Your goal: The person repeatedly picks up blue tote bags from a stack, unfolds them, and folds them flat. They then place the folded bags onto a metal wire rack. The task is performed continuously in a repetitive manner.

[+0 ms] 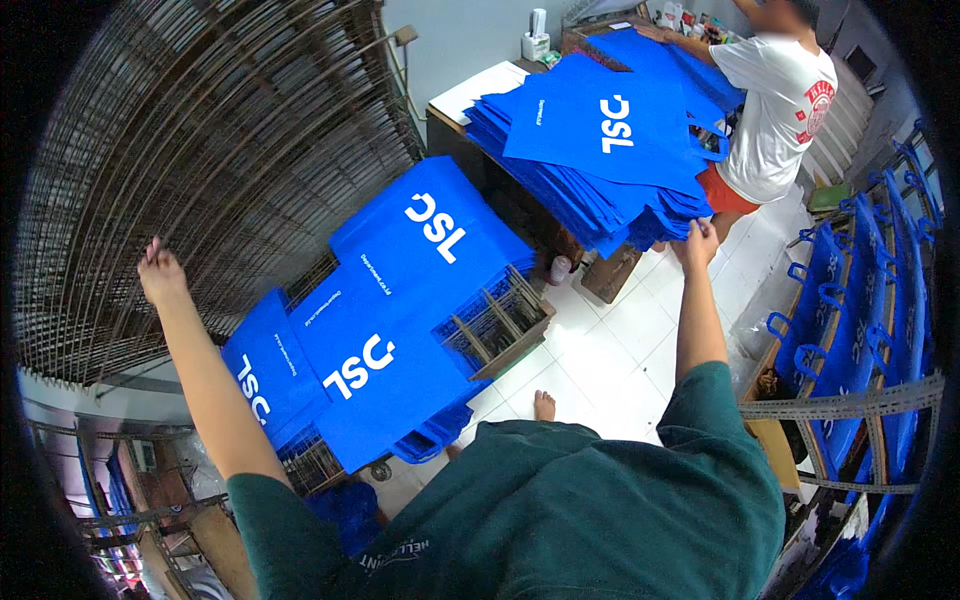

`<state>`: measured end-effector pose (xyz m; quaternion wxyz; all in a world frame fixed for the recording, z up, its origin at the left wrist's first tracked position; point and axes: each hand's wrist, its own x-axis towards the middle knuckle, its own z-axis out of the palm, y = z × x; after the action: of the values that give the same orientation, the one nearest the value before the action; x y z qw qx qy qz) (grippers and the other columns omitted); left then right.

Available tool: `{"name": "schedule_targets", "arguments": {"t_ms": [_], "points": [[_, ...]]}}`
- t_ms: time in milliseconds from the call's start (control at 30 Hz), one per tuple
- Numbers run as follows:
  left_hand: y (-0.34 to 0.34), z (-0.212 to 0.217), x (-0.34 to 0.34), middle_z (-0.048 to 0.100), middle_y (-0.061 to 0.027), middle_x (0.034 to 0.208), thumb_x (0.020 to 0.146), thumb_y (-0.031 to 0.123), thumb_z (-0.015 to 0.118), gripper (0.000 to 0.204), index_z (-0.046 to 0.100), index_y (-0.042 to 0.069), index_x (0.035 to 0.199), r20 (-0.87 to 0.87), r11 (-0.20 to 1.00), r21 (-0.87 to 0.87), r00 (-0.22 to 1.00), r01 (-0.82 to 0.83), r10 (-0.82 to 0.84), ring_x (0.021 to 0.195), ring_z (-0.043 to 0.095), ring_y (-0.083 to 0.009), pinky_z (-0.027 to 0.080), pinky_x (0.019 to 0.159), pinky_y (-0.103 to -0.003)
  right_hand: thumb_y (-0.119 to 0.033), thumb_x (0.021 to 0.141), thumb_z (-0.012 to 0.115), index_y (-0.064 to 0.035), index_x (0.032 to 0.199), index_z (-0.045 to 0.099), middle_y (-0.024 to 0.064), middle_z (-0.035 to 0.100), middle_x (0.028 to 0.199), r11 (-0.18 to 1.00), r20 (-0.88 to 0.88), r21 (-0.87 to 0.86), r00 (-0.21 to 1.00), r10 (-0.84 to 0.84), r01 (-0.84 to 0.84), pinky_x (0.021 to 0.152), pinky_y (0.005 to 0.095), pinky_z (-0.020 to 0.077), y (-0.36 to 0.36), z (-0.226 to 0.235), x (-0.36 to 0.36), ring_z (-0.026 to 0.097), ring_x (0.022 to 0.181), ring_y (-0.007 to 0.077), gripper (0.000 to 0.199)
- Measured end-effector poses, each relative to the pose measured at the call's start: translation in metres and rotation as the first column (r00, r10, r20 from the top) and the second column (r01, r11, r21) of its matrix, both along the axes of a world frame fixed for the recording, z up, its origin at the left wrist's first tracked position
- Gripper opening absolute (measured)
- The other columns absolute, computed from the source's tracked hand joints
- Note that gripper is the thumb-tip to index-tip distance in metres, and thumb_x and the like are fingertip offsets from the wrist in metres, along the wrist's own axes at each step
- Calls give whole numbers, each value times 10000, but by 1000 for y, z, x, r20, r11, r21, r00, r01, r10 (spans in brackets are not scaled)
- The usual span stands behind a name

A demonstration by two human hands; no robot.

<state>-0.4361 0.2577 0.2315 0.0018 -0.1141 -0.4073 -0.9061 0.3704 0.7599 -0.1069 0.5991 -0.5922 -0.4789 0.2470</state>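
Blue cloth, white-printed: a stack of flat bags (570, 120) lay on a desk (488, 90) at the upper centre of the frame, fanned unevenly, handles showing on its right side. Right hand (698, 245), right of centre, was at the stack's lower right corner, fingers curled; could not tell whether they pinched a bag edge. Left hand (162, 275), at the left of the frame, was raised in front of a large wire rack (220, 130), which filled the upper left. Its fingers were bent inward; could not tell whether they gripped a wire.

More blue bags (415, 300) were spread, partly overlapping, over a low wire-topped frame (505, 325) left of centre; its grid was exposed beside them. A co-worker (775, 110) in a white shirt stood at the upper right, one hand (655, 34) extended over the far end of the desk. Further blue bags (850, 300) hung in rows at the right edge. White tiled floor (635, 335) showed in the centre, with a bare foot (543, 405) on it.
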Motion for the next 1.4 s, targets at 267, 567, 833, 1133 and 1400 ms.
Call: {"name": "schedule_targets", "arguments": {"t_ms": [267, 567, 833, 1133, 1400], "points": [[-127, -137, 183, 576, -27, 852, 938, 247, 400, 187, 506, 106, 876, 140, 942, -326, 982, -78, 129, 638, 471, -90, 395, 561, -201, -153, 727, 690, -11, 1099, 523, 99, 593, 763, 936, -281, -330, 959, 27, -123, 474, 266, 472, 123, -5, 24, 563, 569, 158, 432], [-137, -349, 360, 540, -57, 842, 899, 364, 408, 301, 483, 94, 1011, 833, 946, -314, 501, 81, 234, 732, 549, -198, 442, 614, -320, -157, 732, 673, 45, 896, 610, 131, 622, 897, 881, -405, -443, 914, -31, -166, 656, 353, 507, 225, -65, 79, 606, 756, 251, 268], [-112, -405, 383, 479, -37, 820, 671, 641, 610, 632, 433, 81, 905, 902, 938, -339, 306, 73, 303, 759, 517, -215, 453, 708, -315, -168, 710, 684, 8, 898, 594, 121, 549, 930, 786, -270, -565, 956, 112, -251, 667, 353, 461, 230, -49, 44, 537, 814, 237, 273], [-90, -403, 400, 504, -117, 1161, 706, 460, 688, 658, 469, 61, 1180, 602, 631, -774, 373, 56, 706, 948, 525, -225, 440, 757, -340, -142, 658, 716, 5, 920, 603, 90, 563, 831, 682, -23, -727, 996, 87, -76, 654, 302, 418, 195, -35, 12, 510, 691, 211, 322], [-18, -358, 437, 598, -126, 947, 698, 286, 729, 492, 546, 46, 1087, 175, 324, -946, 889, 31, 424, 760, 560, -173, 458, 676, -288, -199, 714, 667, 0, 1050, 579, 73, 612, 930, 740, -289, -529, 908, 302, -415, 704, 268, 382, 218, -23, 39, 561, 875, 206, 400]]}}
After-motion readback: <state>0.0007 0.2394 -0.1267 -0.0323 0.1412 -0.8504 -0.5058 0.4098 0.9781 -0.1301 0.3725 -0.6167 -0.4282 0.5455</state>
